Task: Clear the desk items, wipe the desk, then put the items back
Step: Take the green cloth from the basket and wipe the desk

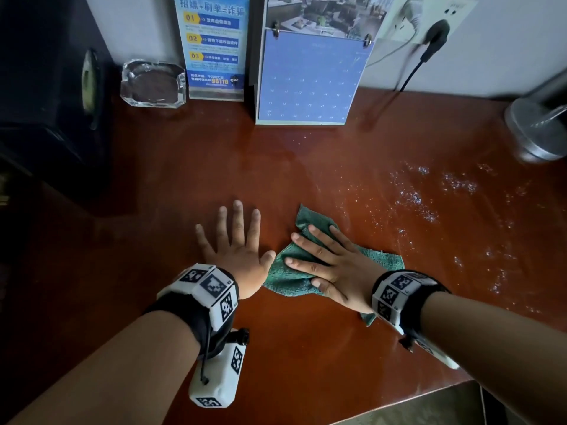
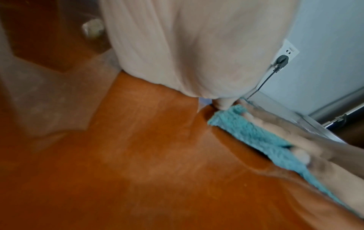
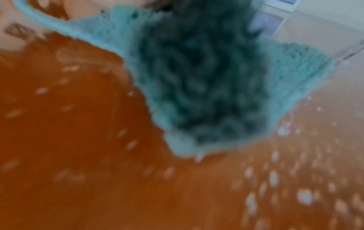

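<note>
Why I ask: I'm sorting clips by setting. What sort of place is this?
Probably an office or hotel room: a flip calendar, a printed notice in a clear stand and a glass ashtray are lined up at the back of a polished wooden desk.

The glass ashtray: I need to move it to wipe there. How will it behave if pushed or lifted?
The ashtray looks thick-walled, so probably heavy for its size. Low, wide and flat, it should slide on the glossy desk rather than tip. Smooth glass is likely slippery and may chip if dropped.
</note>
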